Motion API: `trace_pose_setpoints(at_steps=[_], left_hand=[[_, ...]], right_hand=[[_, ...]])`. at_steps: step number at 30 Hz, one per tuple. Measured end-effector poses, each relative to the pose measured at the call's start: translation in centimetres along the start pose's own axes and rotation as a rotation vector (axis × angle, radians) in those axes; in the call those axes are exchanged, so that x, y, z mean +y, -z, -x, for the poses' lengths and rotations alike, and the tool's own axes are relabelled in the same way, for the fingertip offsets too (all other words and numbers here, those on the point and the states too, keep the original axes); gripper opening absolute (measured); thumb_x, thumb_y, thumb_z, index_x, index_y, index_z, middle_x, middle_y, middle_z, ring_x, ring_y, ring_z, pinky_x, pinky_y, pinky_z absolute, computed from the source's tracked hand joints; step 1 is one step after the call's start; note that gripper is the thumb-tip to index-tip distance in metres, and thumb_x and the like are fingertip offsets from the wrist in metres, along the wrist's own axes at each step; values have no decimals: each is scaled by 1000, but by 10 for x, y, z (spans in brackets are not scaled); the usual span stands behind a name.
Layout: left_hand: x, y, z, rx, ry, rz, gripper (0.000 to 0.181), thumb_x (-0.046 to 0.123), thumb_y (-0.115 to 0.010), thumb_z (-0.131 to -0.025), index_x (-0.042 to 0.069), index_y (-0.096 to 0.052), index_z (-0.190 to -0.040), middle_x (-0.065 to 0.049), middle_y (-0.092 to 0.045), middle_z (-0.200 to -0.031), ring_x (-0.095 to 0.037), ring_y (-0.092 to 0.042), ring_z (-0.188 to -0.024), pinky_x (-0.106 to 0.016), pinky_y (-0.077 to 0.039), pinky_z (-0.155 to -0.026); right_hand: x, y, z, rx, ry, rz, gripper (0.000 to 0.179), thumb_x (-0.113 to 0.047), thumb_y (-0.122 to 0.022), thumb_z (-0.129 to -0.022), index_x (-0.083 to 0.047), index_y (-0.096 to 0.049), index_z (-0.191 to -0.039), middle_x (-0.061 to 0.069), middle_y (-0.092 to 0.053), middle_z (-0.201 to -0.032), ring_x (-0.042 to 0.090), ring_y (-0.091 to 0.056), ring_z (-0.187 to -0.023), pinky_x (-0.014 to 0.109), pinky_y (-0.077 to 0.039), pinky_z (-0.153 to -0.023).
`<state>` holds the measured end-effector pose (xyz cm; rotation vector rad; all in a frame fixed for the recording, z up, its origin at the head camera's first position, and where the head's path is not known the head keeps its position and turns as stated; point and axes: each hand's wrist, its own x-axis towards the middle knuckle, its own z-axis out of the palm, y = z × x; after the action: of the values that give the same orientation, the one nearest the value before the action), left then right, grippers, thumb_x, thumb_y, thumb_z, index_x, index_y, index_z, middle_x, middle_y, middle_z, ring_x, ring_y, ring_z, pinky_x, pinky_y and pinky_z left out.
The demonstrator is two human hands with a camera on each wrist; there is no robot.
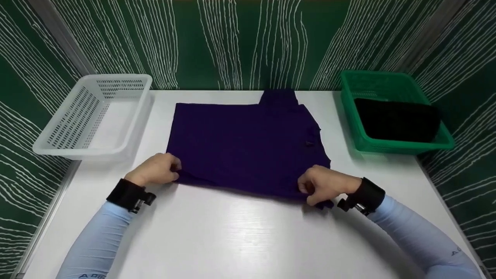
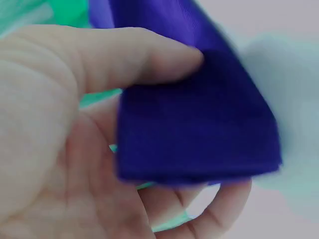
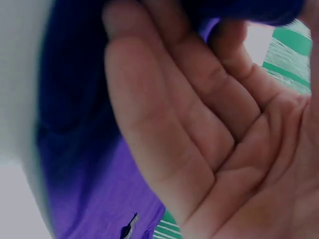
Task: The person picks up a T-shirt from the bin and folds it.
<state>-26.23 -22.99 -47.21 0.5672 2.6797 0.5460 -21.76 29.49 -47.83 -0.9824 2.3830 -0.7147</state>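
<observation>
A dark purple T-shirt (image 1: 240, 143) lies sideways on the white table, its neck end to the right and one sleeve (image 1: 279, 97) pointing to the back. A small label (image 1: 309, 143) shows near the neck. My left hand (image 1: 157, 168) pinches the near corner at the hem end; in the left wrist view the thumb presses on the purple cloth (image 2: 199, 129) with fingers beneath. At the shirt's near right part, my right hand (image 1: 325, 184) grips the edge. Cloth (image 3: 89, 164) hangs beside its curled fingers in the right wrist view, where the thumb is mostly hidden.
At the back left stands a white perforated basket (image 1: 131, 131). A green basket (image 1: 360, 141) at the back right holds black folded cloth (image 1: 399, 120). Green walls (image 1: 248, 46) with white streaks enclose the table (image 1: 240, 236) at the back and sides.
</observation>
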Motion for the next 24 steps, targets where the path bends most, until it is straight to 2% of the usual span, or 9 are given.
trace_pose_setpoints(at_steps=[2,4,8,11,14,17,21,23,24], left_hand=[[-7,6,2,18,-7,118,15,14,-78,-96,6,-81,-108,-12,-81,-109,-22,-67,-95,-40,-55,-89],[-14,10,1,58,-5,232,13,18,-78,-99,7,-80,-107,-9,-79,-109,-20,-65,-97,-35,-51,-90],[-21,13,-4,197,39,392,18,22,-80,-102,6,-79,-110,-7,-75,-108,-18,-61,-99,-28,-48,-88],[-23,14,-14,318,68,472,23,25,-79,-104,4,-78,-114,-3,-73,-109,-14,-59,-103,-23,-46,-90],[-25,17,-27,414,85,550,27,25,-78,-106,1,-77,-116,1,-72,-104,-10,-60,-97,-19,-47,-88],[-28,21,-44,488,119,592,30,26,-75,-108,-3,-77,-118,6,-73,-98,-5,-61,-90,-18,-49,-86],[-33,22,-69,527,209,579,35,27,-69,-111,-6,-76,-124,-3,-73,-102,-10,-60,-93,-22,-47,-89],[-36,19,-76,478,264,568,43,28,-67,-112,-8,-71,-135,-15,-74,-122,-21,-65,-109,-30,-51,-101],[-37,18,-77,442,288,563,48,30,-67,-112,-9,-68,-141,-21,-73,-133,-27,-66,-120,-35,-53,-108]], right_hand=[[2,8,1,-3,9,-61,12,0,-80,-78,-6,-78,-88,-12,-62,-71,-5,-50,-60,18,-43,-56],[4,18,1,7,15,-108,18,3,-75,-82,-3,-82,-97,-10,-63,-75,-4,-50,-62,18,-42,-57],[12,42,-2,73,3,-225,27,7,-69,-87,4,-83,-110,-10,-68,-82,-2,-53,-68,16,-44,-62],[23,61,-6,146,-32,-347,32,10,-68,-90,9,-78,-120,-12,-72,-89,-2,-55,-72,15,-47,-66],[34,80,-12,233,-90,-465,31,8,-68,-95,2,-78,-124,-15,-71,-90,-1,-58,-74,16,-50,-66],[47,96,-24,385,-191,-688,29,2,-66,-103,-9,-77,-127,-11,-74,-92,2,-66,-74,19,-58,-66],[71,101,-40,619,-312,-934,31,-13,-64,-112,-13,-65,-143,-5,-80,-100,8,-78,-78,24,-66,-72],[84,94,-44,655,-382,-896,41,-19,-64,-114,-9,-56,-153,-8,-81,-101,7,-79,-82,23,-66,-75],[89,89,-45,645,-422,-836,46,-22,-65,-113,-7,-54,-155,-9,-80,-102,7,-78,-83,23,-65,-75]])
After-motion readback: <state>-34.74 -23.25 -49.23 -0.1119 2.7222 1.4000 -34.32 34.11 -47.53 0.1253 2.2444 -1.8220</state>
